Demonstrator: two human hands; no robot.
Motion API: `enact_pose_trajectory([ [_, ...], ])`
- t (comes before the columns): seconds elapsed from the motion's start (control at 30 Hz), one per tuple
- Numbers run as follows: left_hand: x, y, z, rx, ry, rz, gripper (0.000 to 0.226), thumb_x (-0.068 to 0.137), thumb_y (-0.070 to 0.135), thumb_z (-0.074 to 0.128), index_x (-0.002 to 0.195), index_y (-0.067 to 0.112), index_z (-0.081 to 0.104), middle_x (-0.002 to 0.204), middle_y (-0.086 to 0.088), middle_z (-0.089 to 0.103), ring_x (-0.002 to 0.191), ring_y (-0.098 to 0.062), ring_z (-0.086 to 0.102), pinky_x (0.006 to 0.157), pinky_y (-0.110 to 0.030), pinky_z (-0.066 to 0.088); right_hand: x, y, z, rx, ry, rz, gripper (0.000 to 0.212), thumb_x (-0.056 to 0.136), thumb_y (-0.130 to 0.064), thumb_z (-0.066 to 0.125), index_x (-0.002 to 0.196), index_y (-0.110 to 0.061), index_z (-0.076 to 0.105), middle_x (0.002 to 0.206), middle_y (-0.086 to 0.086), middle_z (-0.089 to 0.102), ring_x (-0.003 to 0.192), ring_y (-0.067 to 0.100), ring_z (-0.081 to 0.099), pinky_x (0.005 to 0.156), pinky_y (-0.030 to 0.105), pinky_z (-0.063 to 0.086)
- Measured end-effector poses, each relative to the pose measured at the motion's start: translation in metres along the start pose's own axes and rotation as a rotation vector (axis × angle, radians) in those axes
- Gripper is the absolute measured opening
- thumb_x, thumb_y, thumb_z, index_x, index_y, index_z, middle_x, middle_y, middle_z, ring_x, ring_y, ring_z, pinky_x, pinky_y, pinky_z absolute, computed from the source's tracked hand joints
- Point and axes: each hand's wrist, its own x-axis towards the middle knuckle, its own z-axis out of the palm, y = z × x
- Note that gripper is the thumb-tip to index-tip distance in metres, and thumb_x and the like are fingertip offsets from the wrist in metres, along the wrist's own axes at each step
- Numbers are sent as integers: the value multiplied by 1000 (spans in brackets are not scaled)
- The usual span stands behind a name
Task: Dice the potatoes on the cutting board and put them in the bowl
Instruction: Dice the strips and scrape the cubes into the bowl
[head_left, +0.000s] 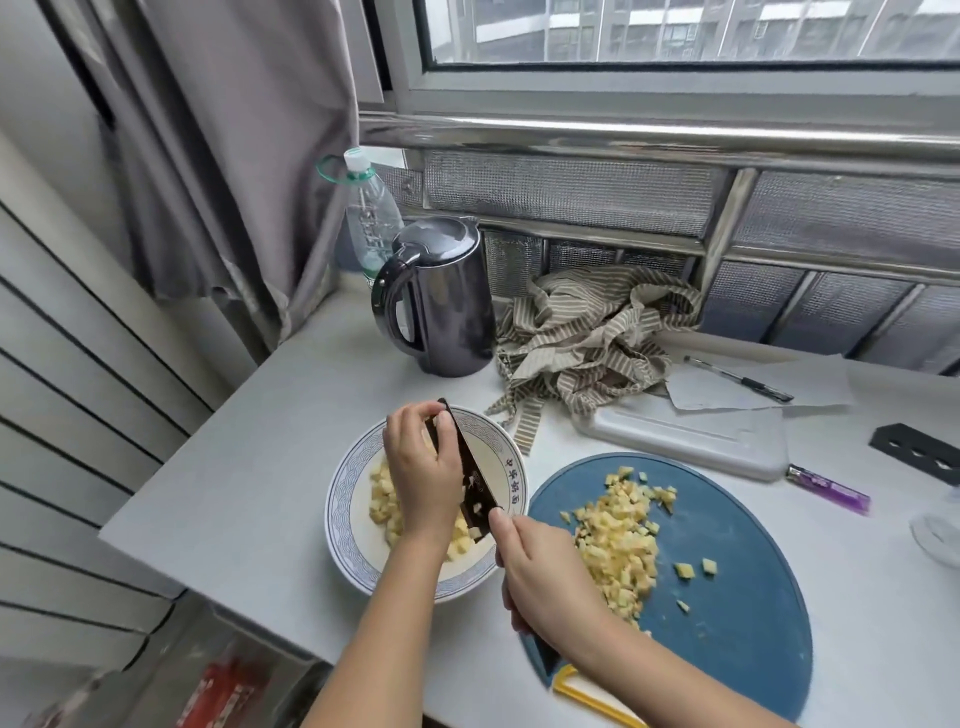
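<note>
Scraping a load off the knife (475, 480) into the bowl (340, 512) looks like the step in hand. The left hand (421, 467) pinches the blade over the bowl, and the right hand (545, 577) grips the handle at the bowl's right rim. Next comes scooping more potato dice (618, 540) from the cutting board (737, 623) right of the bowl — a kettle (441, 301) and striped cloth (587, 332) behind the bowl obstruct nothing.

I can't see the handle of the knife (470, 457): the right hand (550, 571) wraps it. The left hand (423, 478) covers some diced potato (382, 501) in the bowl (340, 499). The view's right edge crops a black perforated piece (919, 452).
</note>
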Motion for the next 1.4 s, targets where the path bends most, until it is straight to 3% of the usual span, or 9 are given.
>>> enact_pose_trajectory([
  [0.23, -7, -25, -11, 116, -88, -296, 11, 95, 19, 50, 88, 15, 56, 86, 0, 62, 84, -23, 59, 70, -29, 40, 0, 2, -6, -31, 36, -13, 48, 105, -41, 30, 70, -10, 43, 54, 13, 55, 31, 15, 49, 36, 27, 39],
  [0.47, 11, 2, -11, 12, 6, -51, 12, 93, 18, 53, 99, 8, 58, 97, 4, 49, 94, -17, 50, 86, -26, 39, 0, -3, 1, -47, 19, -24, 47, 103, -45, 31, 74, -11, 47, 56, 11, 57, 36, 17, 51, 40, 27, 40],
  [0.6, 27, -6, -19, 31, -55, -30, 7, 93, 12, 55, 91, 10, 61, 90, 2, 54, 85, -16, 53, 77, -19, 39, -6, -3, 4, -28, -5, -21, 48, 103, -45, 31, 76, -9, 48, 58, 11, 55, 39, 18, 51, 41, 28, 41],
  [0.73, 15, -21, -25, 110, -118, -214, 26, 96, 20, 51, 72, 12, 58, 67, 3, 56, 69, -22, 53, 58, -24, 33, -3, -5, 4, -20, 21, 0, 52, 103, -44, 31, 80, -1, 50, 58, 13, 56, 38, 19, 52, 40, 29, 41],
  [0.87, -8, -9, -25, 18, -60, -155, 25, 96, 37, 43, 90, 15, 53, 91, 2, 54, 89, -15, 49, 79, -23, 37, 5, -11, 4, -27, 59, -5, 56, 103, -47, 29, 81, 0, 51, 60, 14, 58, 39, 20, 54, 40, 26, 40],
  [1.03, -25, 3, -8, -27, -84, 37, 28, 91, 38, 44, 95, 11, 50, 97, 3, 45, 94, -16, 43, 89, -26, 33, 7, -21, 7, 126, 56, -1, 60, 101, -55, 27, 73, -7, 50, 54, 12, 55, 41, 25, 53, 42, 29, 41],
  [1.23, -10, -24, -6, 102, 16, -120, 27, 91, 34, 45, 95, 7, 52, 100, -8, 50, 95, -21, 44, 81, -23, 26, -1, -18, 1, 125, 14, -35, 63, 100, -57, 26, 72, -5, 49, 49, 11, 52, 39, 24, 51, 43, 31, 41],
  [1.33, 4, -41, -8, 190, 15, -289, 12, 93, 15, 53, 100, 6, 53, 108, -13, 51, 102, -32, 47, 82, -32, 30, -6, -12, -5, 95, 12, -35, 61, 99, -57, 25, 69, -8, 46, 48, 9, 51, 35, 20, 47, 41, 27, 38],
  [1.4, 10, -42, -9, 182, 23, -238, 11, 93, 9, 52, 103, 5, 56, 107, -14, 53, 101, -32, 49, 85, -36, 34, -9, -7, -8, 75, 17, -24, 59, 99, -57, 25, 70, -10, 45, 50, 8, 51, 36, 19, 48, 41, 26, 38],
])
